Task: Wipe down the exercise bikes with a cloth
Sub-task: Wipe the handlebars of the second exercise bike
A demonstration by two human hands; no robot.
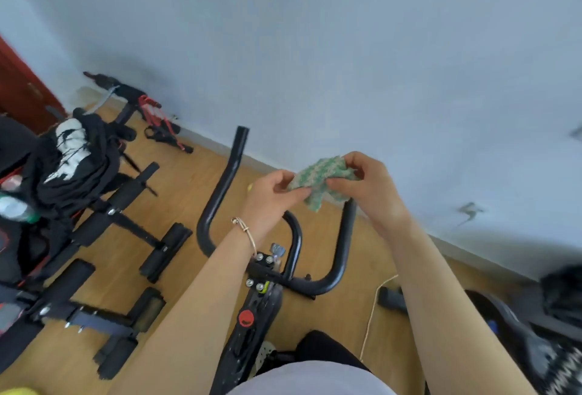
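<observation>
A small green-and-white knitted cloth (318, 179) is held up between both hands above the bike's handlebars. My left hand (273, 194) pinches its lower left edge. My right hand (368, 187) grips its upper right side with curled fingers. Below them stands a black exercise bike (252, 328) with looped black handlebars (220, 187), a bolted clamp and a red knob (246, 318) on its stem. The cloth hangs in the air, apart from the bars.
Black workout benches and frames (126, 246) lie on the wooden floor at left, with a pile of dark clothes (69, 161) on one. A pale wall (346, 48) runs close behind the bike. Another dark machine (519, 331) and a cord (373, 316) sit at right.
</observation>
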